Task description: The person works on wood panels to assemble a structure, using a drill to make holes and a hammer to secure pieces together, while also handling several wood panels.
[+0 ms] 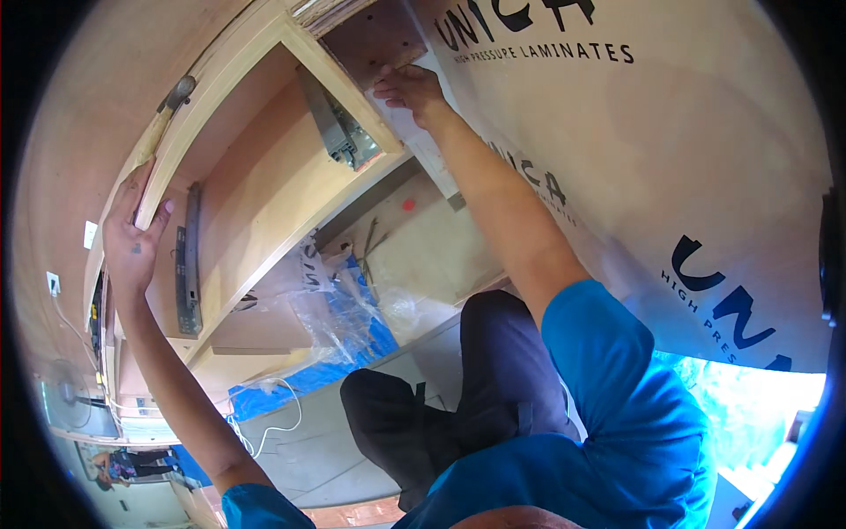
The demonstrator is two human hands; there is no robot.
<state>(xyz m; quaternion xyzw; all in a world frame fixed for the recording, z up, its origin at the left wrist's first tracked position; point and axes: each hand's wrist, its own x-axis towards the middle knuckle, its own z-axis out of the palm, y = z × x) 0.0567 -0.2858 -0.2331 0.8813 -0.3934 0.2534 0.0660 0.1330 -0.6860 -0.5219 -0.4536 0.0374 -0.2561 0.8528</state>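
Observation:
My left hand (132,238) is on the long front rail of a pale wooden cabinet frame (256,40), fingers along its outer side and thumb on the inner side. Just beyond the fingertips lies a hammer (163,123) with a wooden handle and dark head, resting along the frame. My right hand (411,91) is raised at the far corner of the cabinet, beside a dark brown board (370,40). Its fingers are bent together; whatever is between them is too small to make out. Dark metal drawer slides (188,264) are fixed inside the cabinet.
A large panel covered in printed protective film (705,159) stands close on my right. Below the cabinet lie clear plastic and blue sheeting (374,331). A white cable (286,428) loops on the floor. A fan (66,397) and another person (132,465) are at the lower left.

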